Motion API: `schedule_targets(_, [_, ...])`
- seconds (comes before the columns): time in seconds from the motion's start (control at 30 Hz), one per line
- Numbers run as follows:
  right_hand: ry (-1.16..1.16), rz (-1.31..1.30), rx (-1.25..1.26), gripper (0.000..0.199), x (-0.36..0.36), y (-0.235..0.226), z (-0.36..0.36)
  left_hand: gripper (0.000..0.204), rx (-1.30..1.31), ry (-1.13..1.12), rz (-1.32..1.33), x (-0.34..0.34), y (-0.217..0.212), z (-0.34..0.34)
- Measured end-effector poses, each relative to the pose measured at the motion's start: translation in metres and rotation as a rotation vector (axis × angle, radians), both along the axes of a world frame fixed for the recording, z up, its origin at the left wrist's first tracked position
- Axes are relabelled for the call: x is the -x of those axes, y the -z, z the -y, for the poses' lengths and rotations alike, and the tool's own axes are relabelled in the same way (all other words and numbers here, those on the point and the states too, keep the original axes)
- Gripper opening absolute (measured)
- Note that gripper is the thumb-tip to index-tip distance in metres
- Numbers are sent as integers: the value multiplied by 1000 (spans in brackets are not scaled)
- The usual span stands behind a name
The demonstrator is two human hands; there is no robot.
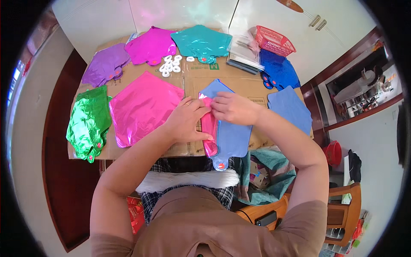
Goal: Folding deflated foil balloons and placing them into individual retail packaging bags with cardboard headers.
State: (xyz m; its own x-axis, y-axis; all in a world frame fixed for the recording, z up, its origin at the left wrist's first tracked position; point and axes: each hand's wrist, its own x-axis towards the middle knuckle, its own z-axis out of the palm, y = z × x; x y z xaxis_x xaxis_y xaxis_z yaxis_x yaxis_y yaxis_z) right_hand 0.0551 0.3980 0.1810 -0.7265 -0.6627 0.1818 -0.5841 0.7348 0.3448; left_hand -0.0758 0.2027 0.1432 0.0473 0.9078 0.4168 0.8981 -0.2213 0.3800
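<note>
Hands are meeting over the middle of a cardboard sheet [239, 85], both pinching a small folded pink foil piece [209, 124]. The left hand [186, 121] is pressing down on the pink foil with its fingers curled around the edge, and the right hand [233, 108] is gripping the top corner of the same piece between thumb and fingertips. Beneath them a matte blue balloon [231, 137] is lying flat, its narrow neck pointing toward the person. Just beside it on the left, a large pink balloon [143, 108] is spreading out, glossy and creased, and a crinkled green stack [88, 123] is sitting at the sheet's left edge. Farther back, purple [105, 64], magenta [150, 46] and teal [201, 42] star-shaped foils are lining the far side, with a cluster of white rings [171, 65] lying between them. To the right, a second pale blue balloon [291, 109] is lying near a shiny dark blue stack [279, 70], with clear bags [245, 53] and a red mesh basket [275, 40] behind. A white fringe bundle [188, 180] is resting on the person's lap.
</note>
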Motion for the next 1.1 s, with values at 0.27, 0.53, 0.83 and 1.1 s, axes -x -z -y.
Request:
schedule_targets(0.27, [1185,768,416,35,-99,-62,8,81,-1,1,-35,0,-3,3])
schedule_targets(0.53, [1298,959,2178,59,-166,28,64,82,22,-6,-109,-1,-5,0])
schedule_targets(0.83, [1340,561,2104,36,-121,-2,39,84,-22,-25,-137,-2,-3,0])
schedule_targets(1.1, [1370,-13,1072,18,-85,-1,36,88,37,-33,-82,-3,-6,3])
